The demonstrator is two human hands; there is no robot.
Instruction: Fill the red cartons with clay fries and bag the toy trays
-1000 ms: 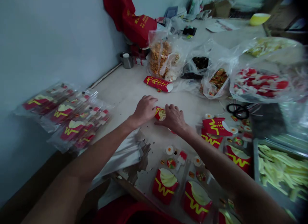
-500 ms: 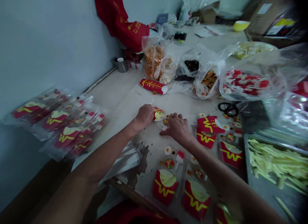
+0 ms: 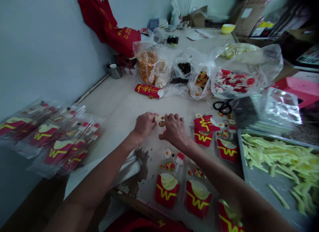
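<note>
My left hand is closed, its fingertips pinched on a small toy fries carton. Only a pale yellow and red bit of that carton shows past the fingers. Close on its right, my right hand rests palm down, thumb stretched away from the bent fingers, nothing seen in it. Between the two hands lies a tiny pizza piece with a small burger piece above it. Nearer to me are clear packs with a red fries carton, a fried egg piece and a popsicle piece.
Finished-looking clear packs overlap at left. Flat red cartons lie beyond the hands. Clear bags of small pieces line the back. Black scissors and a metal tray of pale fries strips stand at right.
The view has swung to the right. The fries carton by my left hand has become mostly hidden behind the fingers. My right hand keeps its place beside the left.
</note>
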